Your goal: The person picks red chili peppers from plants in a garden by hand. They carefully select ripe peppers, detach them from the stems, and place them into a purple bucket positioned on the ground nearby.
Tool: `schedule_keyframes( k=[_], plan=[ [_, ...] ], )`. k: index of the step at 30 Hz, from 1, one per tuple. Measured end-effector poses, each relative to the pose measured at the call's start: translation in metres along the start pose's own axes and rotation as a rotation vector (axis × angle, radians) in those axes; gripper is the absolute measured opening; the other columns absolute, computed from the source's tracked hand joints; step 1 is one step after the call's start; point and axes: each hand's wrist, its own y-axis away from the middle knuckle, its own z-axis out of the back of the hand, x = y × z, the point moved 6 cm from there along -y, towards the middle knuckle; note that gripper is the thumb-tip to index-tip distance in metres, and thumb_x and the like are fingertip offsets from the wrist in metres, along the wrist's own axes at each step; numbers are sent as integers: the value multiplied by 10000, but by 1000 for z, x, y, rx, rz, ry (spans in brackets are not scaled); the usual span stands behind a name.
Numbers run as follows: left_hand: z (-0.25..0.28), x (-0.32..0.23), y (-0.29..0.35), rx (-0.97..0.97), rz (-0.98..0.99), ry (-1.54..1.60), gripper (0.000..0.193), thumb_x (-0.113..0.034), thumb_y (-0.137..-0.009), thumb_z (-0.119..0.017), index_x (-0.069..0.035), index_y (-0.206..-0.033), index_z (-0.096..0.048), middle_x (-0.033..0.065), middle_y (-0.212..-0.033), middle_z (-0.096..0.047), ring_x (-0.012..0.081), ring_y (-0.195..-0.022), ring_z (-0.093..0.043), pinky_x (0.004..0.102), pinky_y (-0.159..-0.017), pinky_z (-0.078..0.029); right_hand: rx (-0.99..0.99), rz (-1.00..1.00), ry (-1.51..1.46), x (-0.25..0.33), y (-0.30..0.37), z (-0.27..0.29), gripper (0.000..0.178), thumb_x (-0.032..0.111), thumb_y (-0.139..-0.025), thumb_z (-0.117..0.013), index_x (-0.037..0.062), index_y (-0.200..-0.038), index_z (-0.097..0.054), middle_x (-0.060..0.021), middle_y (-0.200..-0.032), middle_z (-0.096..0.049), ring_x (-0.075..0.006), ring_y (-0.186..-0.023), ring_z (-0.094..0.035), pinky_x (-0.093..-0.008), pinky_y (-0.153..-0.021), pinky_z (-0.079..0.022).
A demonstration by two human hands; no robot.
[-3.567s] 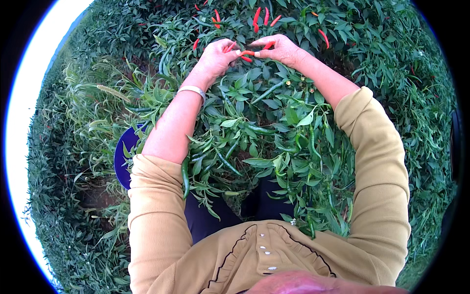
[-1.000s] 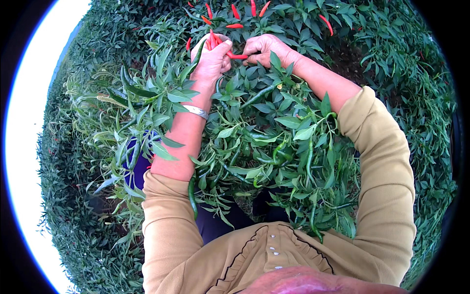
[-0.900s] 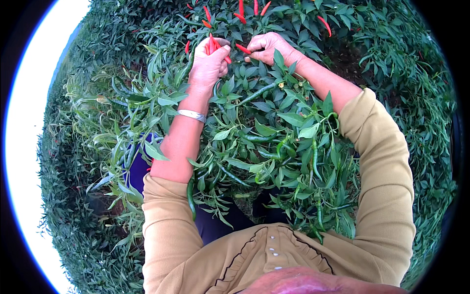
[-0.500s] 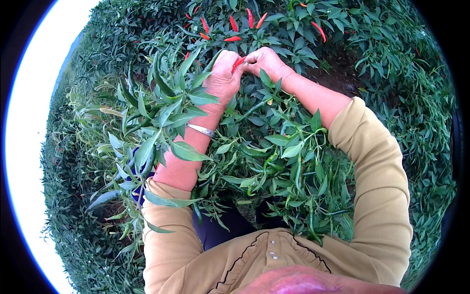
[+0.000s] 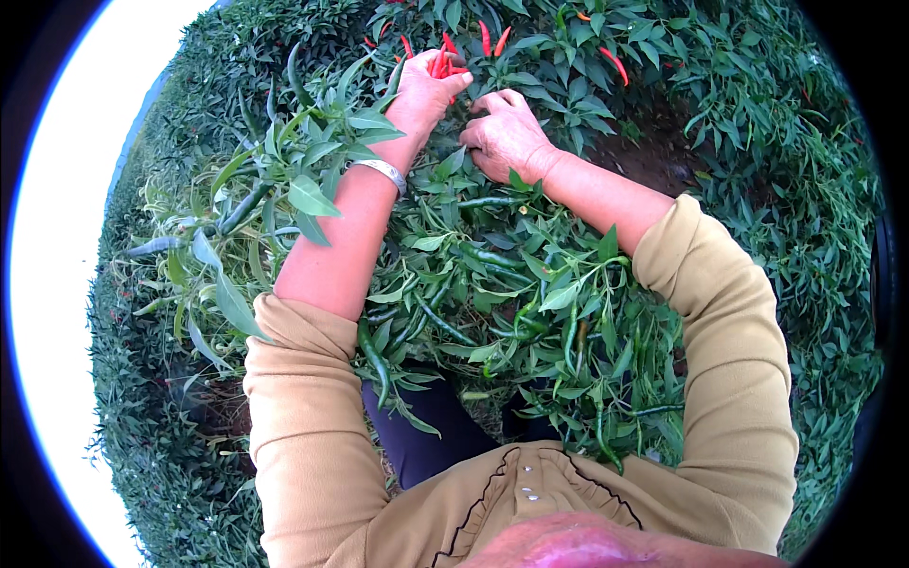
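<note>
Several slim red chili peppers (image 5: 439, 65) are gathered in my left hand (image 5: 423, 90), whose fingers are closed round them with the thumb on top. My right hand (image 5: 507, 137) is lower and to the right, just above the leaves. Its fingers are bent but apart, with nothing visible between them; their undersides are hidden. More red chili peppers (image 5: 486, 38) stand upright on the plants just beyond my hands. A leafy stem with green chili peppers (image 5: 245, 208) leans against my left forearm.
Pepper plants (image 5: 530, 256) with hanging green peppers fill the space between my arms and in front of my legs. A single red chili (image 5: 614, 65) grows farther right. Dark soil (image 5: 653, 151) shows beyond my right forearm. Dense foliage surrounds me.
My hands have separated. The left moved up and slightly left, now showing several red chilies; the right drew back downward, open. The leafy stem by my left arm shifted left.
</note>
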Motion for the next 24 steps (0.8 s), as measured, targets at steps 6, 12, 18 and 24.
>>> schedule_keyframes(
  k=[6, 12, 18, 24],
  plan=[
    [11, 3, -9, 17, 117, -61, 105, -103, -822, -693, -75, -835, -593, -41, -580, -478, 41, -421, -346, 218, -376, -259, 121, -442, -681, -39, -5, -19, 310, 301, -816, -617, 55, -999, -662, -155, -832, -670, -295, -785, -644, -383, -747, -504],
    [5, 9, 14, 68, 169, 281, 122, -92, -870, -646, -38, -848, -539, -20, -597, -475, 44, -410, -353, 200, -375, -249, 68, -549, -768, -74, -7, -29, 384, 110, -722, -740, 76, -1096, -661, -54, -718, -655, -110, -645, -587, -279, -657, -483],
    [5, 24, 24, 111, 114, 476, 136, -107, -869, -655, -46, -866, -532, -19, -620, -492, 43, -415, -356, 197, -373, -256, 46, -545, -967, -69, -12, -48, 249, 133, -691, -777, 68, -924, -718, -51, -709, -671, -92, -630, -563, -285, -658, -481],
    [7, 5, 34, -61, -254, -135, 130, -144, -870, -658, -44, -832, -583, -15, -628, -532, 36, -503, -435, 204, -444, -357, -31, -552, -885, -68, -9, -47, 165, 161, -714, -767, 52, -826, -711, -42, -662, -633, -97, -586, -521, -271, -616, -465]
  ],
)
